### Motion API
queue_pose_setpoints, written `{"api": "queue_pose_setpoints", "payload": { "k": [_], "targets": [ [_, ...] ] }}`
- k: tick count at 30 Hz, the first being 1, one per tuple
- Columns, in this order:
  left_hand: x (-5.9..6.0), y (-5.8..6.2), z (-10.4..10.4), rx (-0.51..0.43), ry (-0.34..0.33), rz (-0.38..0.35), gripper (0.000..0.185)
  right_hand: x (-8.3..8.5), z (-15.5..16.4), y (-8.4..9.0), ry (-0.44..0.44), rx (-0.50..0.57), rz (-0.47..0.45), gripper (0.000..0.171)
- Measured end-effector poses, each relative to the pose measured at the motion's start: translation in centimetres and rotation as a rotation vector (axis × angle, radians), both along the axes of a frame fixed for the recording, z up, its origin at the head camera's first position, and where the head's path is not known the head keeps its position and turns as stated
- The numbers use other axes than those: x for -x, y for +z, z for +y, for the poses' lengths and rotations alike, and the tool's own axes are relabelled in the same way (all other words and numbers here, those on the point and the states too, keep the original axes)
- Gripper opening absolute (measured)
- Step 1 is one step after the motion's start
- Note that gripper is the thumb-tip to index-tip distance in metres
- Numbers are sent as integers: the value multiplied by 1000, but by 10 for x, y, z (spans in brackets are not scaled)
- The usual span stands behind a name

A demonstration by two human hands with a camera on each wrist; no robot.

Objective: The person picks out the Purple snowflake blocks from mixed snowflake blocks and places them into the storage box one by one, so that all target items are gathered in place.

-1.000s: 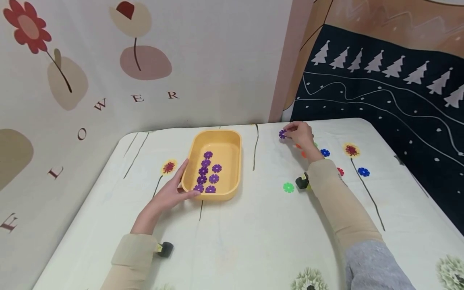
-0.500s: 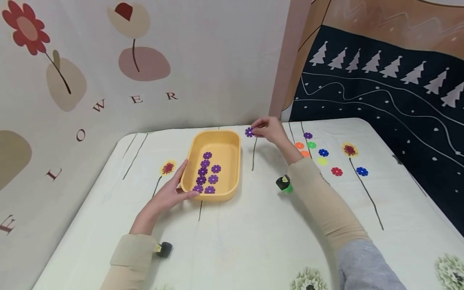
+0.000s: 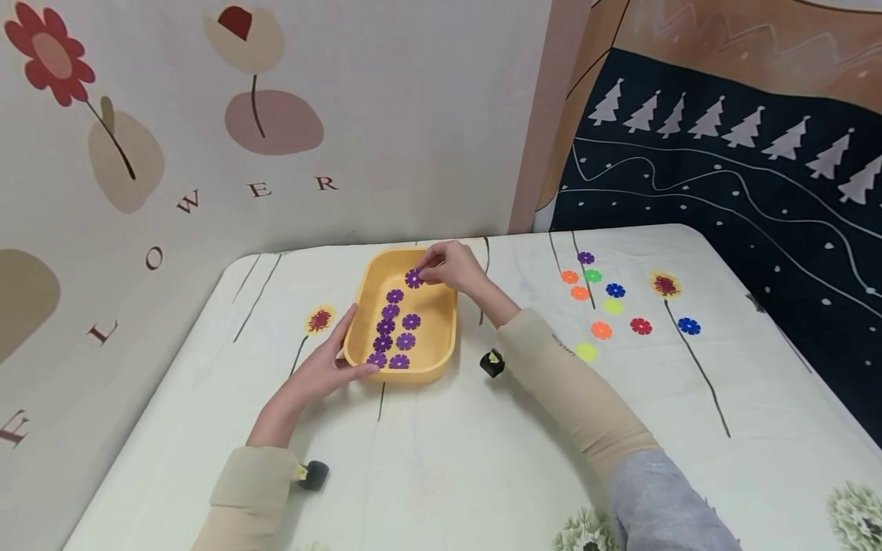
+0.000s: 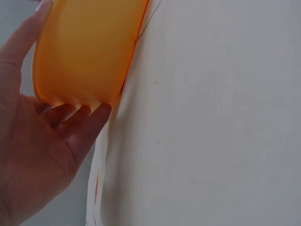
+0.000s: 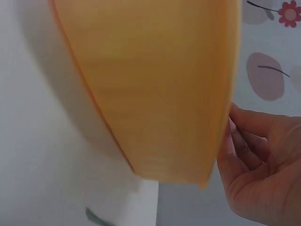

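Observation:
A yellow plastic tray [image 3: 437, 337] stands on the table, with several purple snowflake discs [image 3: 386, 326] lying in two rows inside it. My left hand [image 3: 324, 371] holds the tray at its near left corner, thumb on the near rim and fingers along the left wall; the left wrist view [image 4: 51, 136] shows fingertips against that wall. Over the far right part of the tray, my right hand [image 3: 455, 268] pinches one more purple snowflake disc [image 3: 413, 278]. In the right wrist view the tray wall hides that disc, and only the hand [image 5: 263, 160] behind it shows.
Loose discs lie at the table's right: purple [image 3: 586, 258], orange [image 3: 602, 330], green [image 3: 592, 276], blue [image 3: 689, 326], red [image 3: 641, 326] and yellow [image 3: 586, 352]. A patterned cloth wall [image 3: 427, 153] rises behind the table. My right forearm [image 3: 572, 390] crosses the table's right half.
My right hand has carried a purple snowflake disc leftward from the loose discs to above the tray. The left hand and the tray have stayed in place.

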State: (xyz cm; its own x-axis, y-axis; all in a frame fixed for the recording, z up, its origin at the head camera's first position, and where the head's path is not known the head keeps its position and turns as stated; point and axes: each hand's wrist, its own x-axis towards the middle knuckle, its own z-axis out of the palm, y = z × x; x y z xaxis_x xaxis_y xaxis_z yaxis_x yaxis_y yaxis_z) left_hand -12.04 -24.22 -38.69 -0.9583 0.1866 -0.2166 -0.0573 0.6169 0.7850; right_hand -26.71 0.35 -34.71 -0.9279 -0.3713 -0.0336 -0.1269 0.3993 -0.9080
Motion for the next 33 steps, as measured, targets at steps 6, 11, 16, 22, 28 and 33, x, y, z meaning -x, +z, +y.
{"api": "queue_pose_setpoints", "payload": {
  "k": [6, 11, 16, 22, 28, 33],
  "targets": [
    [0, -1, 0, -3, -11, 10, 109, -2, -15, -9, 41, -164, 84, 9],
    [0, 0, 0, -1, -4, 5, 109, -4, -22, -11, 69, -349, 214, 5],
    [-2, 4, 0, 1, -12, 16, 110, -4, -28, -14, 93, -503, 311, 7],
    [-2, 6, 0, -8, -18, 25, 109, -4, -33, -18, 92, -607, 349, 9],
    [-2, 5, 1, 0, -17, 21, 108, -4, -35, -19, 77, -659, 358, 10],
    [-1, 4, 3, 0, -20, 25, 108, -5, -33, -18, 65, -651, 353, 11]
  ]
}}
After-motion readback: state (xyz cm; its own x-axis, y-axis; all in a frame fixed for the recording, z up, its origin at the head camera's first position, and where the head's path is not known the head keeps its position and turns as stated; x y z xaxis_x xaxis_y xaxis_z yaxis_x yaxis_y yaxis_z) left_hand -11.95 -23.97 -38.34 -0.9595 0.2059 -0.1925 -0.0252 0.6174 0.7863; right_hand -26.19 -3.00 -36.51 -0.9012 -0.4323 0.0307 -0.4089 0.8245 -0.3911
